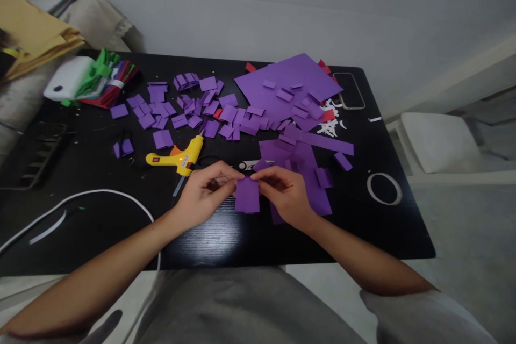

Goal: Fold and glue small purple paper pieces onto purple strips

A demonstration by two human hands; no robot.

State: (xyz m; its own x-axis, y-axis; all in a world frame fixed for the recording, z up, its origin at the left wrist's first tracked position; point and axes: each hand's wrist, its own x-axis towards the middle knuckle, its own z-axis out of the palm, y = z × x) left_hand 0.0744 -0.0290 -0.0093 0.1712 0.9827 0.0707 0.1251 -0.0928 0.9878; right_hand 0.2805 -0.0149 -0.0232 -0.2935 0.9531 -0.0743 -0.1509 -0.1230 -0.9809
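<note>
Between my two hands hangs a small purple paper piece (247, 196), pinched at its top edge above the front of the table. My left hand (207, 192) grips its upper left corner between thumb and fingers. At the upper right corner, my right hand (287, 193) pinches it the same way. Just left of my left hand lies a yellow glue gun (177, 158) with a glue stick poking out behind it. Scissors (248, 165) lie beyond my fingertips, partly hidden. Purple sheets (318, 188) lie beneath and beside my right hand.
Many folded purple pieces (157, 110) are scattered over the black table (399, 236). A large purple sheet (294, 78), white paper scraps (330, 128) and a phone (350, 91) lie at the back right. A tape ring (384, 189) sits right; a white cable (100, 192) curves along the left.
</note>
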